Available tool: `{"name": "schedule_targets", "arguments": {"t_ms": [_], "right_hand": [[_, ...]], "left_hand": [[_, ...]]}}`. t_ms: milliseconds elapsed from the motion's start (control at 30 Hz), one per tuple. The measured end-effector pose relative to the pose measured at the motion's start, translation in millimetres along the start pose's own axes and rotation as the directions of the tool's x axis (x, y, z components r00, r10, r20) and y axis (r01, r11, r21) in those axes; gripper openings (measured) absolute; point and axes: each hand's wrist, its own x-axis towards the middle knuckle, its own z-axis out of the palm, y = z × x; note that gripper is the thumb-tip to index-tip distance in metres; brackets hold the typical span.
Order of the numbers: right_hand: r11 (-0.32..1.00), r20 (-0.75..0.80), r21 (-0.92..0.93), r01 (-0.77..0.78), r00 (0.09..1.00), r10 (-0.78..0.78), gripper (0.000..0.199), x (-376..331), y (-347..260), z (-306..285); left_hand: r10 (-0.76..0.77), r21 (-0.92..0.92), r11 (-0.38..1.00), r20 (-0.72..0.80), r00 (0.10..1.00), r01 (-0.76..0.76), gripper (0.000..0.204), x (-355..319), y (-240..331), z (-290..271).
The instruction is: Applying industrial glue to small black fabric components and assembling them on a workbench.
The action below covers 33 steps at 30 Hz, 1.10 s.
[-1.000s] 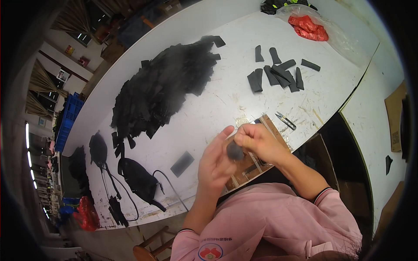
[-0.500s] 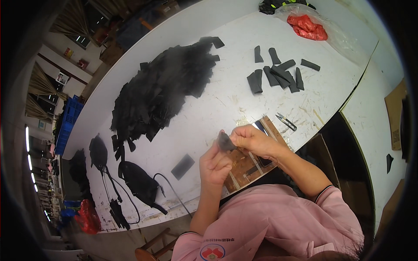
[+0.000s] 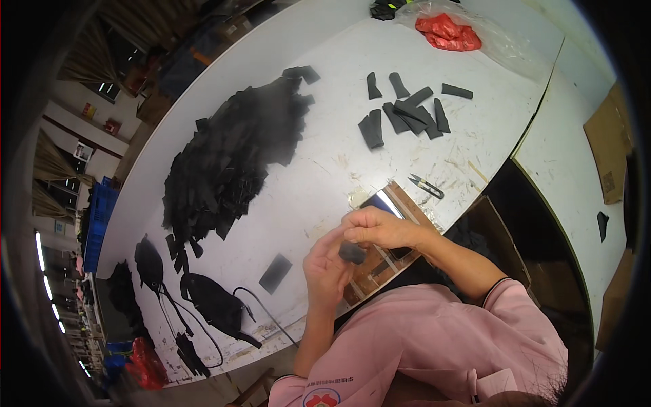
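A small black fabric piece (image 3: 351,253), curled over, is in my two hands just above the wooden board (image 3: 357,292) at the table's front edge. My left hand (image 3: 324,275) is closed on its left side. From the right, my right hand (image 3: 381,228) bends its thumb and fingers in at the upper edge, meeting the left fingertips; the exact grip there is partly hidden. To the left a flat black rectangle (image 3: 275,273) lies alone on the white table. Thread snips (image 3: 426,186) rest on the table beyond my right forearm.
A big heap of black fabric pieces (image 3: 230,149) covers the left-centre of the table. Several folded black pieces (image 3: 410,115) lie at the far right, below a red plastic bag (image 3: 447,32). Black pouches with cords (image 3: 213,302) sit at the left edge. A dark phone-like slab lies on the board.
My hands have come closer together, the right one moving over toward the left fingertips. The fabric piece has turned and looks more curled. The whole view has shifted slightly.
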Motion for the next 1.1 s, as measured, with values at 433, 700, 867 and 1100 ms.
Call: {"name": "schedule_targets", "arguments": {"t_ms": [433,700,867,1100], "right_hand": [[0.979,-0.302,-0.204,0.013,0.95,-0.076,0.024,-18,10,5],[0.319,0.066,-0.912,0.258,0.86,-0.507,0.027,-18,-45,20],[0.142,0.107,-0.969,0.203,0.861,-0.497,0.025,-16,-40,24],[0.271,-0.013,-0.943,0.195,0.791,-0.612,0.024,-22,18,16]], "left_hand": [[0.433,0.807,0.454,0.17,0.885,-0.378,0.018,6,-5,0],[0.484,0.594,0.723,-0.073,0.872,-0.352,0.013,3,-4,8],[0.55,0.595,0.723,-0.187,0.814,-0.351,0.013,1,-6,5],[0.275,0.194,0.949,-0.113,0.955,-0.25,0.01,-3,-29,-8]]}}
